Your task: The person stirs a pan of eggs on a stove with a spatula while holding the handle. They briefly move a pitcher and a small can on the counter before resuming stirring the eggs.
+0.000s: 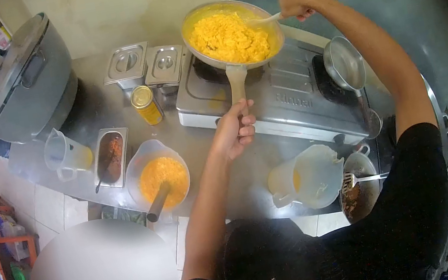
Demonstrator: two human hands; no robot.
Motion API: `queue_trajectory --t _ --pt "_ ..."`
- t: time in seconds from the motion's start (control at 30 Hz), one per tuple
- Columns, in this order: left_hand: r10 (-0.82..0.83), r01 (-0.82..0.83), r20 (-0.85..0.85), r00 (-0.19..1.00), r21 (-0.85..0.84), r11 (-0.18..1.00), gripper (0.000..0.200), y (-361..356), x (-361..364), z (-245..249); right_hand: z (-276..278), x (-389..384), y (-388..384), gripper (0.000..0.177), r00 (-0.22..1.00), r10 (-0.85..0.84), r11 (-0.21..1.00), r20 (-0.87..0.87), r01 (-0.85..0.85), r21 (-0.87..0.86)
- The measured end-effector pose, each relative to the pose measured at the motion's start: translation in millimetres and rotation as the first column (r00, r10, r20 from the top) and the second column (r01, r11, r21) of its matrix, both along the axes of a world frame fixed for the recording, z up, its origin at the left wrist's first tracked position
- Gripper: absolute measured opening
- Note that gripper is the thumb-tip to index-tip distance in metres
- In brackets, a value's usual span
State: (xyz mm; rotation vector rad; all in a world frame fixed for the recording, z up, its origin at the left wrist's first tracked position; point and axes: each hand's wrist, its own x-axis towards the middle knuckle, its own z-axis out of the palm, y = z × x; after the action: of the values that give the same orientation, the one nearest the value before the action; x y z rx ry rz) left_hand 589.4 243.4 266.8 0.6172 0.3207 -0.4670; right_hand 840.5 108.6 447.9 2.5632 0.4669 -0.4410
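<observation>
My left hand [234, 131] is closed around the handle of a frying pan [237, 82], which is tilted over the left burner of a gas stove [286, 87]. Yellow scrambled eggs [227, 37] fill much of the pan. In my right hand [299, 4] is the pale handle of a spatula [270, 19]; its far end reaches into the pan beside the eggs, and I cannot make out its tip fully. Near my left forearm stands a pitcher of beaten egg [163, 177] with a dark-handled utensil [158, 202] in it.
On the steel counter are lidded metal containers [126, 63], a yellow can [146, 105], a tray of reddish food [112, 153] and plastic jugs [314, 175]. A large pot [34, 83] stands left. A small pan [344, 63] sits on the right burner; a wok [360, 200] holds a slotted turner.
</observation>
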Motion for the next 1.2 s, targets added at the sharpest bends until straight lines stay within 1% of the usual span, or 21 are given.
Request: queue_trajectory --t 0.07,0.17,0.27,0.37,0.4,0.47,0.5,0.57,0.67,0.73,0.83,0.93,1.03,1.1,1.17,1.2 --pt "-0.001 0.001 -0.009 1.0 0.014 1.0 0.022 0 -1 2 1 22 -9 0.029 0.997 -0.073 0.996 0.04 0.076 -0.055" --pt "-0.017 0.017 -0.01 1.0 0.011 1.0 0.022 0 -2 2 -22 69 -13 0.027 0.987 0.06 0.997 0.15 -0.052 -0.054" --pt "-0.069 0.069 -0.025 0.997 0.023 0.997 0.021 5 0 3 -46 89 8 0.024 0.992 0.013 0.986 0.126 -0.033 0.165" --pt "-0.11 0.11 -0.017 0.994 0.049 0.993 0.02 10 2 3 -58 113 49 0.026 0.993 0.067 0.978 0.095 -0.085 0.192" --pt "-0.114 0.114 -0.014 0.993 0.051 0.992 0.02 11 3 3 -60 115 58 0.029 0.967 0.222 0.955 0.128 -0.242 0.173" --pt "-0.131 0.132 -0.015 0.991 0.043 0.99 0.02 11 2 3 -50 101 77 0.035 0.845 0.505 0.842 0.175 -0.527 0.114" --pt "-0.124 0.125 -0.022 0.992 0.043 0.991 0.02 11 1 3 -48 89 87 0.034 0.815 0.541 0.822 0.211 -0.565 0.077" --pt "-0.111 0.112 -0.029 0.993 0.043 0.993 0.021 11 2 5 -42 36 101 0.033 0.741 0.609 0.774 0.282 -0.633 -0.009" --pt "-0.103 0.103 -0.02 0.995 0.04 0.994 0.02 10 3 1 -51 -14 89 0.029 0.699 0.696 0.718 0.163 -0.678 -0.156" --pt "-0.081 0.082 -0.025 0.996 0.026 0.996 0.02 9 2 0 -60 -48 65 0.022 0.813 0.559 0.823 0.166 -0.568 0.009" --pt "-0.058 0.058 -0.006 0.998 0.007 0.998 0.023 10 0 1 -57 -72 22 0.021 0.756 0.647 0.762 0.101 -0.644 -0.069" --pt "-0.055 0.056 -0.007 0.998 0.003 0.998 0.024 8 -1 0 -53 -48 3 0.021 0.837 0.546 0.83 0.032 -0.535 -0.157" --pt "-0.064 0.064 0.001 0.998 0.015 0.998 0.023 7 0 2 -81 2 6 0.021 0.917 0.354 0.935 0.185 -0.354 -0.031" --pt "-0.058 0.058 -0.002 0.998 0.018 0.998 0.023 7 2 3 -87 1 34 0.021 0.938 0.301 0.945 0.17 -0.318 0.078" --pt "-0.054 0.054 -0.026 0.998 0.007 0.999 0.023 2 3 0 -100 -4 48 0.02 0.837 0.507 0.848 0.204 -0.527 0.054" --pt "-0.056 0.056 -0.023 0.998 0.019 0.998 0.023 4 3 1 -103 -9 45 0.02 0.823 0.532 0.834 0.199 -0.55 0.048"
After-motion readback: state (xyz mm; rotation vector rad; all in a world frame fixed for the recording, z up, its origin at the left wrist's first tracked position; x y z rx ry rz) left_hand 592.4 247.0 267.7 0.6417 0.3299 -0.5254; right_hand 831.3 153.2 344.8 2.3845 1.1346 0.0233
